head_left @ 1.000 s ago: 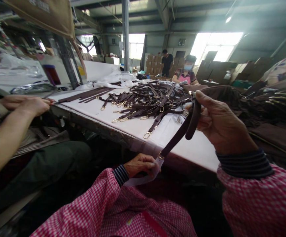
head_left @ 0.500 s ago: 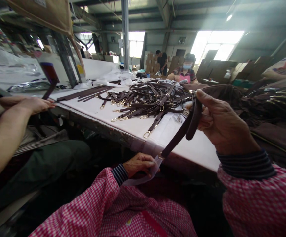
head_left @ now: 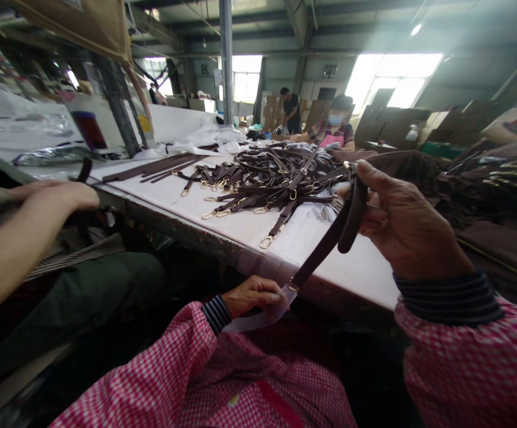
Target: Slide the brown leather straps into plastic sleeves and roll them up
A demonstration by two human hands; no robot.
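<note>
A dark brown strap (head_left: 323,252) with gold-coloured metal fittings stretches slantwise between my hands, over the table's front edge. My right hand (head_left: 385,211) pinches its upper end, beside a metal fitting, and a loop of the strap hangs below the fingers. Lower down, my left hand (head_left: 256,295) is closed on a translucent white strip (head_left: 258,323), which meets the strap's lower metal fitting and trails toward my lap. Behind the strap lies a heap of similar brown straps (head_left: 280,172) with gold clasps. My left fingertips are partly hidden by the strip.
A white table (head_left: 187,217) runs across in front of me. Flat brown strips (head_left: 155,166) lie on its left part. At the left, a co-worker's arm (head_left: 31,208) reaches near the edge. Brown fabric pieces (head_left: 499,238) are piled at the right. Another person (head_left: 332,128) sits across the table.
My hands and the strap have barely moved. The co-worker's hands at the left have drawn slightly back from the table edge, and the person across has shifted a little.
</note>
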